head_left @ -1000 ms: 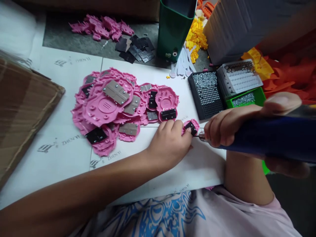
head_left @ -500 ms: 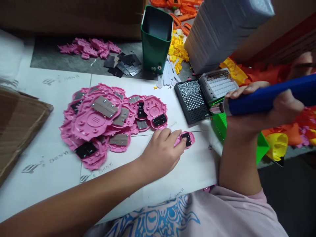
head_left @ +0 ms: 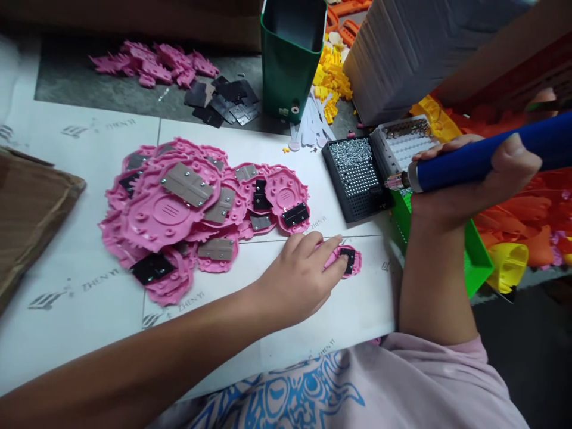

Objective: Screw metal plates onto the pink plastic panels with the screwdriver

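My left hand (head_left: 297, 274) is closed on a small pink plastic part (head_left: 356, 262) lying on the white sheet, its fingers holding it down. A black plate (head_left: 347, 261) lies on that part, under my fingertips. My right hand (head_left: 500, 170) grips a blue electric screwdriver (head_left: 473, 156), held roughly level. The screwdriver's tip is over the right edge of a black screw tray (head_left: 357, 208), which is filled with small silver screws. Left of my left hand lies a heap of pink plastic shells (head_left: 165, 214), many with grey or black plates screwed on.
A green bin (head_left: 288, 77) stands at the back beside loose black plates (head_left: 223, 98) and more pink pieces (head_left: 154, 62). Yellow parts (head_left: 333, 77) lie behind. A tall grey stack (head_left: 402, 53) and a bright green tray (head_left: 478, 268) are on the right. A cardboard box (head_left: 36, 208) is at left.
The whole view has shifted slightly. The screwdriver tip has risen a little relative to the screw tray. My left hand stays on the small pink part.
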Demonstrator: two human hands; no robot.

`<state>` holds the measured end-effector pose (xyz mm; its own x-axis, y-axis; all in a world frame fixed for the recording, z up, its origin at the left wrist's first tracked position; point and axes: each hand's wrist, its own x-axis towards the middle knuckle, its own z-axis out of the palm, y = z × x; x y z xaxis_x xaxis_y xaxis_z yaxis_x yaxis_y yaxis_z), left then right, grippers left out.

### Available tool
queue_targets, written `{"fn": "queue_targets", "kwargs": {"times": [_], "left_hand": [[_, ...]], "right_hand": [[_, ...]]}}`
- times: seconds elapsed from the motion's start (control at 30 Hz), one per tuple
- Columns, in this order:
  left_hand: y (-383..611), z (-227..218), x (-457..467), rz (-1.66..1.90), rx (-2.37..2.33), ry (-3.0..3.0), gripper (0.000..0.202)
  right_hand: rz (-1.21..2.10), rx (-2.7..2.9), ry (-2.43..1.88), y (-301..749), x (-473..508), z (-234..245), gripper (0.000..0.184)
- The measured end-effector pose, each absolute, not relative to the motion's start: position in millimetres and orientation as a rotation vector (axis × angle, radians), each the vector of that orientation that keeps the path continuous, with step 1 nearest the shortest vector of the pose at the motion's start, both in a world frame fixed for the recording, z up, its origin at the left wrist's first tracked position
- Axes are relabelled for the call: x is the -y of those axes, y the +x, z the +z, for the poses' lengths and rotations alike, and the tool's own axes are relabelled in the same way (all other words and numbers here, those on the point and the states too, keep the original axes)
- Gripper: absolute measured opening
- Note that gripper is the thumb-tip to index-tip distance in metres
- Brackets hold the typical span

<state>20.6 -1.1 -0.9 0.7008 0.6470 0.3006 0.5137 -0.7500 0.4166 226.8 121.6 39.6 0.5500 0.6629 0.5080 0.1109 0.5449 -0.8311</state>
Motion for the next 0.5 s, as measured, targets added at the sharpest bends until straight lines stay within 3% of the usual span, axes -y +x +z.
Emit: {"fn": "queue_targets", "kwargs": {"times": [0.5], "left_hand": [[21.8, -1.9, 0.8, 0.671, -0.943, 2.618, 0.024]], "right_hand": [[0.385, 1.033, -0.888, 230.0, -123.2, 41.6, 0.013]]}}
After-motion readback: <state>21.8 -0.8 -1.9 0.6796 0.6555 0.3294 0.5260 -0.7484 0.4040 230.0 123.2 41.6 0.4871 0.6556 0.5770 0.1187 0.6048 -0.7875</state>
